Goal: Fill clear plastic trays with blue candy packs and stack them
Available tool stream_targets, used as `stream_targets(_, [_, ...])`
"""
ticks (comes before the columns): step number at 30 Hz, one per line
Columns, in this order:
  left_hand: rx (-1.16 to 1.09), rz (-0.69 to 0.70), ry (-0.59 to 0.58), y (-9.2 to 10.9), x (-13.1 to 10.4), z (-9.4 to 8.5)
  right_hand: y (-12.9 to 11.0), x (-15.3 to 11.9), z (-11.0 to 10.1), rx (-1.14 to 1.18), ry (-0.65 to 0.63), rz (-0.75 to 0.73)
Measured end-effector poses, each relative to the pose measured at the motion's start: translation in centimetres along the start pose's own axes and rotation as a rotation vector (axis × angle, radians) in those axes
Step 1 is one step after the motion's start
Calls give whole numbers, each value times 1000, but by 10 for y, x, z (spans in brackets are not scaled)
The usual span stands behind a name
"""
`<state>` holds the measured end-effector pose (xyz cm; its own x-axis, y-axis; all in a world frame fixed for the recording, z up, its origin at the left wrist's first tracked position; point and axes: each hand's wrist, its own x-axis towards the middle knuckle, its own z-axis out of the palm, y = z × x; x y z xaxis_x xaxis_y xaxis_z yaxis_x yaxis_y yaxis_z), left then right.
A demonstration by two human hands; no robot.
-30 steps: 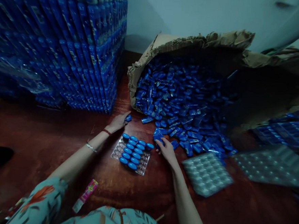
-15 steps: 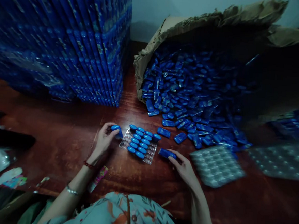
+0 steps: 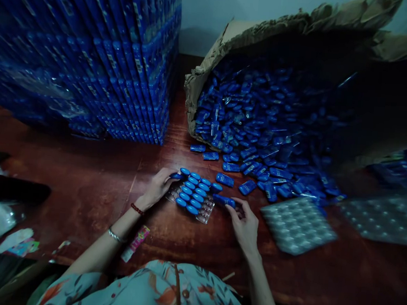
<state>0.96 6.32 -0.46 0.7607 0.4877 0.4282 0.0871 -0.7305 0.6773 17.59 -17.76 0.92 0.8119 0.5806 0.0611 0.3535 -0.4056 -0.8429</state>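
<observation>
A clear plastic tray with small hollows lies on the dark red table, and several blue bottles stand in rows in its middle. At the tray's upper left edge, my left hand pinches a blue bottle, partly hidden by the fingers. My right hand is closed on the end of another blue bottle, which lies sideways over the tray's right edge. Several loose blue bottles, one of them a bottle close to the tray, lie just beyond.
A torn cardboard box spills a heap of blue bottles at the back right. Tall stacks of blue packs stand at the back left. An empty tray lies at the right, a pink packet near the front edge.
My left hand has moved right with its bottle, up to the tray's edge. My right hand has brought its bottle left and slightly up against the tray. Another loose bottle now shows by the box's mouth.
</observation>
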Motion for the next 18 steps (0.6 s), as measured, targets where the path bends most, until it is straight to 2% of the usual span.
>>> stream_targets(2, [28,57,-59,-2,4,0,-1,1,5,-21,28,-50])
stream_targets(4, [91,121,-181,0,9,-2,0,2,10,-57,12,-177])
stream_targets(7, [200,161,-348,10,20,-10,-3,8,11,-186,-101,-385])
stream_targets(10, [276,156,-463,24,30,-18,-18,17,7,-486,-264,-465])
stream_targets(14, [336,137,-517,35,34,-22,-53,35,4,-853,-503,-504])
stream_targets(16, [354,138,-505,35,33,-19,-66,44,6,-933,-583,-495])
stream_targets(18, [379,139,-467,33,31,-17,-70,50,8,-962,-607,-480])
